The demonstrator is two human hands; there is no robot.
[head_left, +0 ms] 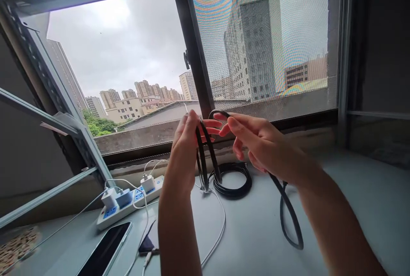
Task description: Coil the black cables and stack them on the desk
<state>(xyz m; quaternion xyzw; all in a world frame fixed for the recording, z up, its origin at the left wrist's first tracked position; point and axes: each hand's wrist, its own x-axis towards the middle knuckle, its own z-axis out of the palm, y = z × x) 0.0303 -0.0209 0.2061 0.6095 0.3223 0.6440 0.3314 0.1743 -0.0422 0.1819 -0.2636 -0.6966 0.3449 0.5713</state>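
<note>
My left hand (185, 141) is raised in front of the window, fingers closed round folded loops of a thick black cable (208, 152). My right hand (256, 141) is beside it, pinching the same cable at the top bend between thumb and forefinger. From the right hand the cable drops in a long loop (290, 216) onto the grey sill surface (352, 207). A coiled part of black cable (232, 180) lies flat on the surface behind the hands.
A white power strip (128, 201) with several white chargers plugged in lies at left, white leads (219, 225) trailing forward. A dark phone (105, 250) lies face up near the front edge. The window frame (192, 50) and mesh screen rise just behind.
</note>
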